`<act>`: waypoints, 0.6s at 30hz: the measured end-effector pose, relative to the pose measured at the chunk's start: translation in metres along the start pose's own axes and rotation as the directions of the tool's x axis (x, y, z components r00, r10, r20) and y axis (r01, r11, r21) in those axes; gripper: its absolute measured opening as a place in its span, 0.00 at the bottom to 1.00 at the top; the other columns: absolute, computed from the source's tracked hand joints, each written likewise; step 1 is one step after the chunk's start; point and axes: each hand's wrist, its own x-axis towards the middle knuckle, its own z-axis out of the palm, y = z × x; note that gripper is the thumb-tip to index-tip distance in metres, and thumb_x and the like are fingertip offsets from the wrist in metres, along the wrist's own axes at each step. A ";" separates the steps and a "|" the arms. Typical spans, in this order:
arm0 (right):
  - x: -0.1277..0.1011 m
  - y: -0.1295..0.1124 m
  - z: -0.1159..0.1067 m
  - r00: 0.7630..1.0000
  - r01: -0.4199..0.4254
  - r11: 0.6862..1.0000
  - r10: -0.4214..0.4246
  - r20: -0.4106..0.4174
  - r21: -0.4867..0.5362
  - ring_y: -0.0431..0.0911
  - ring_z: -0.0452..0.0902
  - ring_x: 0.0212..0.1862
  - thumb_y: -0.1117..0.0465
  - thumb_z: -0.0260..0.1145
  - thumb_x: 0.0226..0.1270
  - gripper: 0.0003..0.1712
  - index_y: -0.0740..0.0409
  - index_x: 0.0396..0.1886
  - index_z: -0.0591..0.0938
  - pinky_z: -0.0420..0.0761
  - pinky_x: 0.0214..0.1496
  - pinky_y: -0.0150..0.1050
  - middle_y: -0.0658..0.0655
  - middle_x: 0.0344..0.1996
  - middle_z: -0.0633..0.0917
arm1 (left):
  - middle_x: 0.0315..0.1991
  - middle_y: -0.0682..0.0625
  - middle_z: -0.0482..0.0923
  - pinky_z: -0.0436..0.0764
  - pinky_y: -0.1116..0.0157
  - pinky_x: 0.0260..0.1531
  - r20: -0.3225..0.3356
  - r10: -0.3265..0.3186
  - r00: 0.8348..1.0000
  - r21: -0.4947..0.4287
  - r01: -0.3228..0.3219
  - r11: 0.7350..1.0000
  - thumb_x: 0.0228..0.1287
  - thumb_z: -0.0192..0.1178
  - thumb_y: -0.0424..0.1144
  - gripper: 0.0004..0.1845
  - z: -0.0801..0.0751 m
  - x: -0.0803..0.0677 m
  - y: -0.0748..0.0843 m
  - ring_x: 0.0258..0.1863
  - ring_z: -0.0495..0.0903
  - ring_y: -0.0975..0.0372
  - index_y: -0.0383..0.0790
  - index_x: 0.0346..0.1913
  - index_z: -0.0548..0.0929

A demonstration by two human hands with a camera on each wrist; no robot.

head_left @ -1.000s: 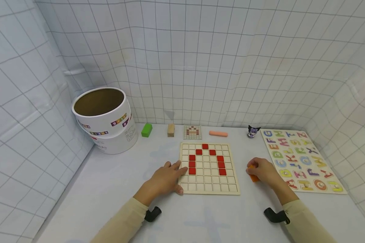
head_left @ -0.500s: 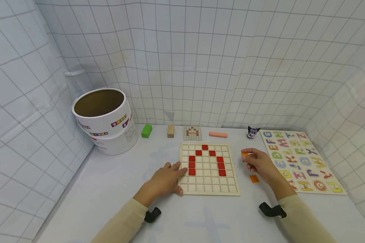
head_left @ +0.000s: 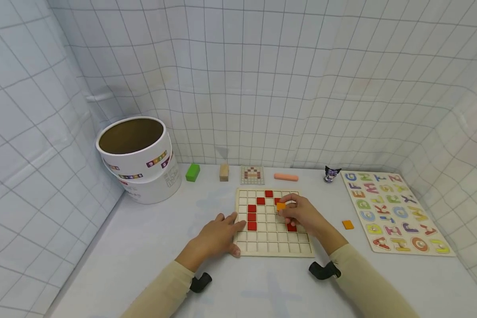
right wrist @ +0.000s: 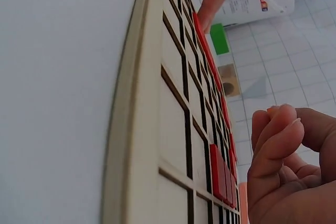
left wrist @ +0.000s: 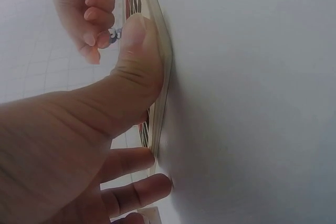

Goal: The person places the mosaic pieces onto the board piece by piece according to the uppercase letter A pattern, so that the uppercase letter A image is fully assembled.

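A wooden grid board [head_left: 274, 249] lies on the table with several red tiles [head_left: 252, 217] set in an arch shape. My left hand [head_left: 218, 233] rests on the board's left edge, thumb [left wrist: 137, 51] pressed on the rim [left wrist: 164, 98], fingers fairly straight. My right hand [head_left: 302, 214] hovers over the board's upper middle and pinches an orange tile [head_left: 280, 206] between its fingertips. In the right wrist view the curled fingers [right wrist: 278, 145] sit just above the board [right wrist: 173, 108]; the orange tile is hidden there.
Another orange tile [head_left: 347, 225] lies on the table right of the board. An alphabet puzzle [head_left: 393, 212] is at far right. Along the back: a white round tub [head_left: 137, 157], green block [head_left: 192, 172], wooden block [head_left: 224, 172], pattern card [head_left: 252, 175], pink bar [head_left: 285, 177], small figurine [head_left: 331, 173].
My right hand lifted one orange tile from the table right of the board and carried it left over the grid. One orange tile stayed on the table. My left hand stayed put.
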 end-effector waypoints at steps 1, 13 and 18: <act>0.000 0.000 0.003 1.000 0.003 1.000 -0.003 -0.001 -0.021 0.44 0.72 0.24 0.63 0.69 0.69 0.24 0.62 0.60 0.72 0.72 0.26 0.33 0.55 0.23 0.80 | 0.77 0.40 0.63 0.76 0.48 0.56 0.000 0.001 1.000 0.000 -0.001 1.000 0.46 0.76 0.57 0.49 0.000 0.000 0.000 0.63 0.70 0.46 0.49 0.74 0.73; 0.002 0.000 0.009 0.993 0.073 0.801 -0.116 -0.035 -0.594 0.46 0.71 0.34 0.64 0.74 0.60 0.11 0.55 0.42 0.83 0.70 0.36 0.39 0.52 0.29 0.76 | 0.77 0.40 0.63 0.76 0.50 0.54 -0.006 0.001 1.000 0.001 -0.001 1.000 0.46 0.76 0.57 0.49 0.001 -0.001 -0.001 0.62 0.70 0.47 0.48 0.74 0.73; 0.001 -0.003 0.011 0.994 0.056 0.792 -0.098 -0.036 -0.608 0.46 0.70 0.33 0.65 0.75 0.60 0.10 0.55 0.40 0.84 0.68 0.34 0.39 0.52 0.28 0.76 | 0.77 0.40 0.62 0.76 0.50 0.55 -0.005 0.007 1.000 -0.002 -0.007 1.000 0.46 0.76 0.57 0.49 0.002 0.000 -0.002 0.62 0.69 0.47 0.49 0.74 0.72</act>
